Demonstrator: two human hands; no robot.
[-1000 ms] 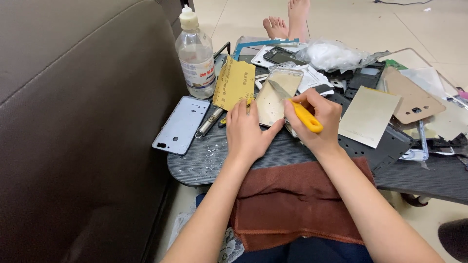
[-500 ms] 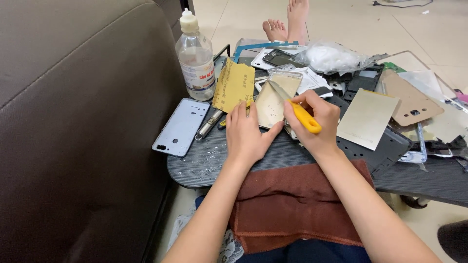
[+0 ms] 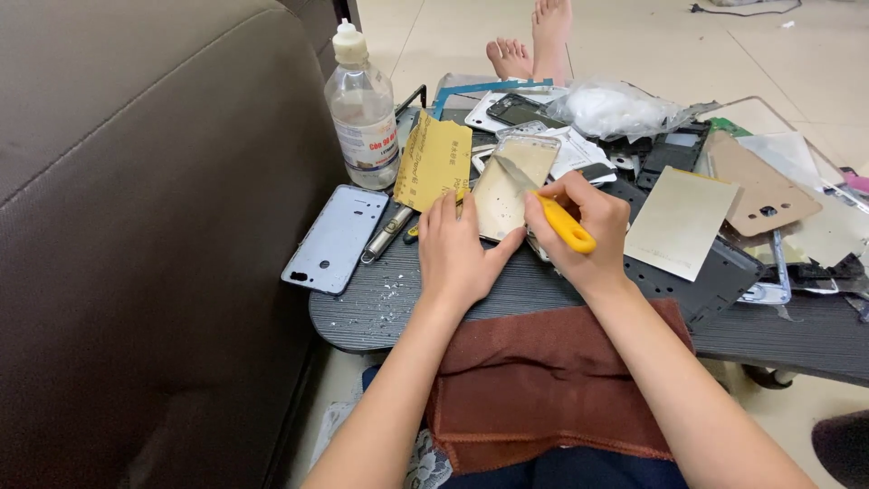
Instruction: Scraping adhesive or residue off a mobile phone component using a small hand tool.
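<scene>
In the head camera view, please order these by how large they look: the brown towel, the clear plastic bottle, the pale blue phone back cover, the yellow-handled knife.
1. Brown towel, clearly largest, though also nearest the camera.
2 and 3. Clear plastic bottle and pale blue phone back cover look alike; unranked.
4. Yellow-handled knife, partly hidden in the right hand.

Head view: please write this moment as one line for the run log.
left hand: steadies phone frame | right hand: holds yellow-handled knife, blade on frame | nearby: clear bottle, brown cloth
</scene>
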